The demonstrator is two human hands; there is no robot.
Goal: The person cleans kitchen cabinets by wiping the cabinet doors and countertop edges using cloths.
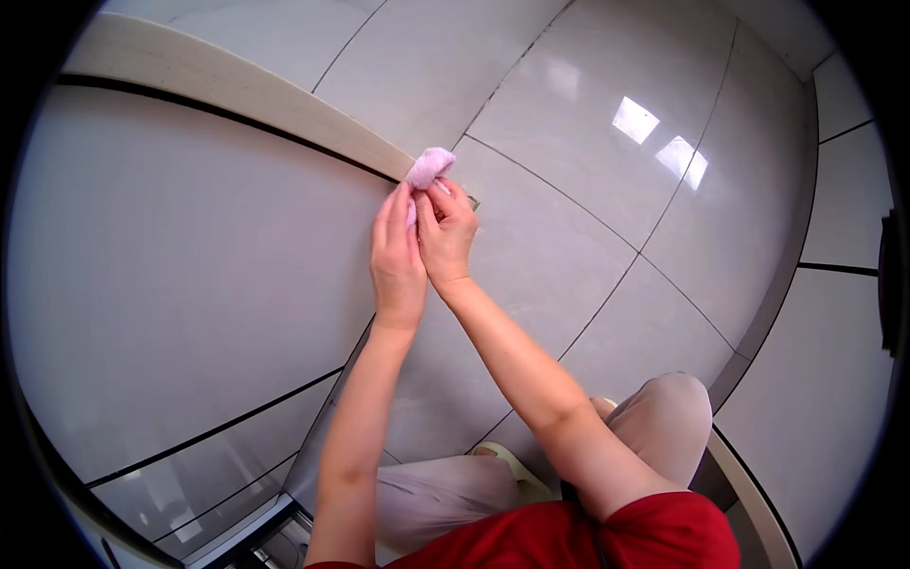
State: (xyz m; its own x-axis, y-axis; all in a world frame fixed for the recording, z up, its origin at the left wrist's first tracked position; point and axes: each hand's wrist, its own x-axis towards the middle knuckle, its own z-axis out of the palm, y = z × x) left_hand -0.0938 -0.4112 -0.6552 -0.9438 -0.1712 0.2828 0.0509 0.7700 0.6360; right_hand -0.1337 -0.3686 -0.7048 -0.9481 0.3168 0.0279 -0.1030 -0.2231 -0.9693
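A bunched pink cloth point(431, 167) sits at the corner where the pale counter edge point(256, 90) ends. My left hand point(396, 256) lies along the cloth's left side, its fingers pressed against it. Close beside it, my right hand point(447, 230) pinches the cloth with curled fingers. Part of the cloth shows between the two hands; the rest is hidden by my fingers. A small greenish-brown bit point(474, 202) pokes out just right of my right hand, too little of it showing to name.
A large light-grey cabinet panel point(190, 266) fills the left side. Glossy grey floor tiles point(569, 247) lie below, with light reflections. More cabinet fronts point(815, 379) with a dark handle point(891, 284) stand at the right. My bent knee point(673, 417) and a pale slipper point(517, 465) are near the bottom.
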